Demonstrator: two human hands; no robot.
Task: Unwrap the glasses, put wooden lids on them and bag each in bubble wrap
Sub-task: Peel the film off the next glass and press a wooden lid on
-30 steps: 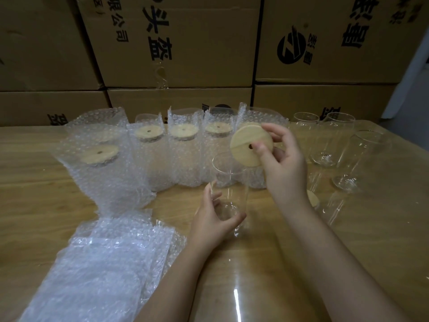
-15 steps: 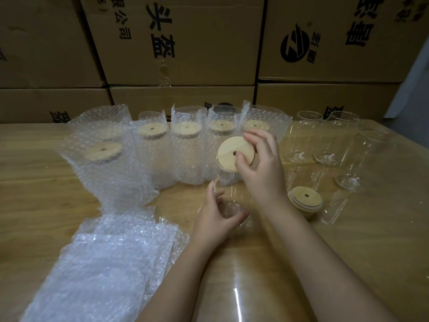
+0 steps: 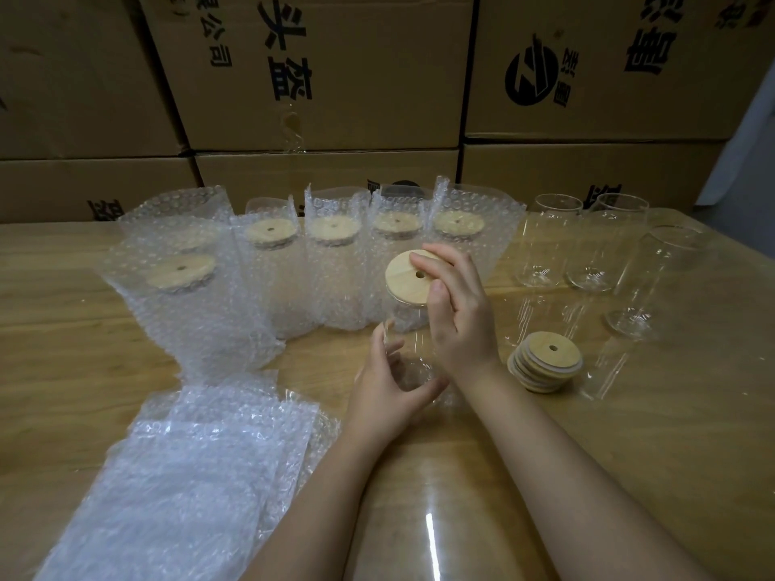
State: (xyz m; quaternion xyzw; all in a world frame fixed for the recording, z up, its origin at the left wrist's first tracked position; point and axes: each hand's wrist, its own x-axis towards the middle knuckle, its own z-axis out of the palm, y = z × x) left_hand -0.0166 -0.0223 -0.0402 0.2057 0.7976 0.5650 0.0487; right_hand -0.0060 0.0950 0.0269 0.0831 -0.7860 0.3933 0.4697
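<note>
On the wooden table (image 3: 629,434), the left hand (image 3: 386,396) curls round the glass (image 3: 413,329) near its base. The right hand (image 3: 457,312) pinches the wooden lid (image 3: 404,274), sitting on this glass's rim. Lidding seems almost finished; the next move needs 1 bubble bag (image 3: 201,475), lying left of the glass.

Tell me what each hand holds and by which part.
The left hand grips the glass round its lower wall; the right hand pinches the wooden lid by its rim atop that glass.
</note>
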